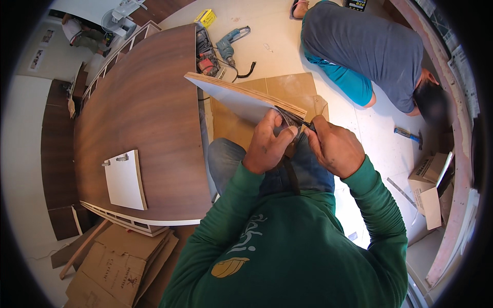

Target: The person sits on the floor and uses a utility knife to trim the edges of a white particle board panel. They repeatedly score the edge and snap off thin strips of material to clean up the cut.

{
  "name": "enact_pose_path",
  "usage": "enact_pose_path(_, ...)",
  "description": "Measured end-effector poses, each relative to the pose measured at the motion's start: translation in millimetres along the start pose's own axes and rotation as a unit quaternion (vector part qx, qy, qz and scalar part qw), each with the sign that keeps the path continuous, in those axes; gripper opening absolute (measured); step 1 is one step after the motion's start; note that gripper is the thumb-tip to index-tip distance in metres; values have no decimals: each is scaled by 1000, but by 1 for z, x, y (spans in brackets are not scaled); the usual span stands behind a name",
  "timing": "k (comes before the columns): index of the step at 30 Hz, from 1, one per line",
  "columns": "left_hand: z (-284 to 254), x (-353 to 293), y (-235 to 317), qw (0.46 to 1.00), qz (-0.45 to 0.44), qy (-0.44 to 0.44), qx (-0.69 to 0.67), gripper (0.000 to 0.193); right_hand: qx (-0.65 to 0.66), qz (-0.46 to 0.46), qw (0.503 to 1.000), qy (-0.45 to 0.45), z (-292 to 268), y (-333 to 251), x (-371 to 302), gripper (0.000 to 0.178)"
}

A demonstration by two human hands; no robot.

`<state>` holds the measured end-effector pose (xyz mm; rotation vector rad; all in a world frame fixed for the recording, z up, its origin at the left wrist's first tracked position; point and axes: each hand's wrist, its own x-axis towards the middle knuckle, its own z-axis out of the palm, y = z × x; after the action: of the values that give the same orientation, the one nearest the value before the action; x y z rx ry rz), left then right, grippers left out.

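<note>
A white-faced plywood panel [231, 97] stands tilted in front of me, its layered edge facing up. At its near end, my right hand [336, 146] is closed around a slim dark hand tool [295, 117], whose thin blade lies along the panel's edge. I cannot tell what kind of tool it is. My left hand [269, 141] is closed at the same corner, against the white face, thumb and forefinger beside the blade. Something small and brownish shows between the two hands, too unclear to name.
A dark wood-grain board [149, 113] lies at left, carrying a small white panel with hinges [126, 179]. Beyond it are a power drill [226, 47] and a toolbox [205, 54]. A co-worker [364, 46] crouches at right near a hammer [409, 135] and a cardboard box [429, 185].
</note>
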<state>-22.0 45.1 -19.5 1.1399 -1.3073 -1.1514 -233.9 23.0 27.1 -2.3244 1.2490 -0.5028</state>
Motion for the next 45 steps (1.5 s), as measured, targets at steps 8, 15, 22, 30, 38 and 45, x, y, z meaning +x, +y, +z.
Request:
enact_pose_path(8, 7, -2, 11, 999, -41, 4, -35, 30, -55, 7, 995, -81, -11, 11, -2, 26)
enact_pose_path(15, -7, -3, 13, 998, -68, -9, 15, 25, -155, 63, 952, -255, 22, 85, -58, 28)
enact_pose_path(22, -1, 0, 20, 998, -51, -6, 30, 18, 60, 84, 981, -162, -33, 51, -82, 25)
enact_pose_path(30, 1, 3, 25, 998, -58, -13, 17, 19, 73, 15, 997, 9, -5, 30, -40, 23)
enact_pose_path(38, -2, 0, 21, 998, -68, -11, -8, 23, 96, 25, 995, -9, 56, 52, -25, 24)
enact_pose_path(45, -11, -4, 15, 993, -76, -35, 79, 17, 42, 62, 996, -54, 65, 76, -51, 26)
